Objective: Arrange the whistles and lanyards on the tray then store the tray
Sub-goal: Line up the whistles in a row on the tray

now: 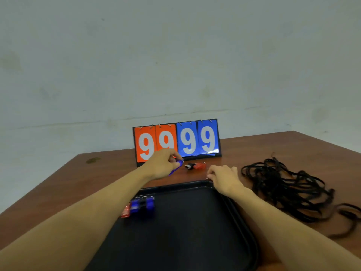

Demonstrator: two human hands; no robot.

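The fingers (174,153) of the left hand (163,165) are pinching together on a blue whistle (176,166), holding it low over the table (109,173). Just right of those fingertips a black whistle (188,166) and a red whistle (200,166) are lying on the wood, with the flip scoreboard (176,141) standing right behind. The right hand (224,178) is curling its fingers over the far right corner of the black tray (195,231), apparently gripping the rim to steady it. Nearer the person than the left fingers, a short row of whistles (139,206) is already sitting on the tray. Well right of the right hand, the tangled lanyards (289,190) are lying untouched. By my reading the job is under halfway, with three whistles, all the lanyards and the storing left to do.
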